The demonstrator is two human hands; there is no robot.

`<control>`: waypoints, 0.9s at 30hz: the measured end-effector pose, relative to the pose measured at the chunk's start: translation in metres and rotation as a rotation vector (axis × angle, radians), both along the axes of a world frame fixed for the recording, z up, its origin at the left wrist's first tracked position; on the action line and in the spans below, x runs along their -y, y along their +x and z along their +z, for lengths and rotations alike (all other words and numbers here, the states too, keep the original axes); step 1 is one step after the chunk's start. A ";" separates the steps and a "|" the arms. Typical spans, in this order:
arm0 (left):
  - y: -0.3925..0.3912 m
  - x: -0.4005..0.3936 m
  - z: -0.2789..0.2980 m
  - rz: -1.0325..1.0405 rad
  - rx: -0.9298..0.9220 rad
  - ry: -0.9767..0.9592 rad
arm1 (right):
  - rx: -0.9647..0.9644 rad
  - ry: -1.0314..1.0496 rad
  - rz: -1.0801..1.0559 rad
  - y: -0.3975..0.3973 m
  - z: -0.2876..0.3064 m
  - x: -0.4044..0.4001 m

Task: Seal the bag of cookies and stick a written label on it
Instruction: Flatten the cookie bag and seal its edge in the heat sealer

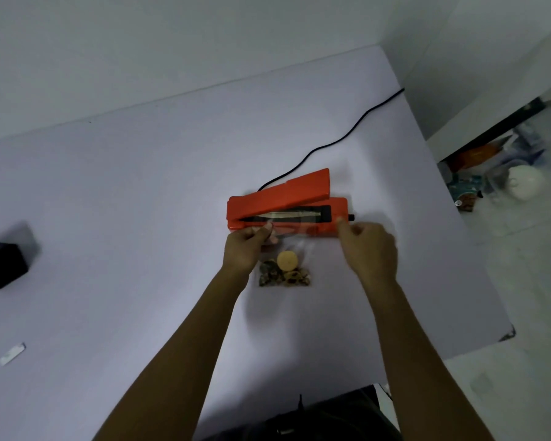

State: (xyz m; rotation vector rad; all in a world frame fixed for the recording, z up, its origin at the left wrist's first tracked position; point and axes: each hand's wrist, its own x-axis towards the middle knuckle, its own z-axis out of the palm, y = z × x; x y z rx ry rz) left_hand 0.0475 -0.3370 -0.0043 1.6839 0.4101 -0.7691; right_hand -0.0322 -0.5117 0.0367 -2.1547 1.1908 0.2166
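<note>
White table (140, 218) spreads under both hands; right edge close beyond right hand, floor clutter past it; wide bare room left of left hand. Orange heat sealer (287, 206) just beyond fingertips, lid raised, black cord (337, 141) trailing away right. Clear bag of cookies (285, 265) between hands, cookies bunched at near end, open top lying toward sealer strip. Left hand (245, 249) pinches bag's top left corner. Right hand (368, 249) curled at top right corner; grip on film unclear. Black box (4, 265) far left. Small white label (12, 353) near left, well apart from hands.
</note>
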 end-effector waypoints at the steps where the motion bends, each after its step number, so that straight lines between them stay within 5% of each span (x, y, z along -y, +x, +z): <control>1: 0.000 0.000 -0.001 0.002 -0.004 -0.002 | 0.109 -0.072 -0.040 0.002 0.012 0.002; 4: 0.000 0.001 -0.002 0.014 -0.011 -0.007 | 0.514 -0.044 -0.104 0.012 0.045 0.003; 6: -0.001 0.001 -0.002 0.025 -0.014 -0.012 | 0.621 0.063 -0.007 0.019 0.058 0.003; 12: -0.001 0.002 -0.003 0.046 -0.015 -0.016 | 0.578 0.130 0.230 0.027 0.056 0.001; 27: 0.000 0.000 -0.007 0.028 0.020 0.021 | 0.436 0.115 0.059 0.006 -0.006 0.022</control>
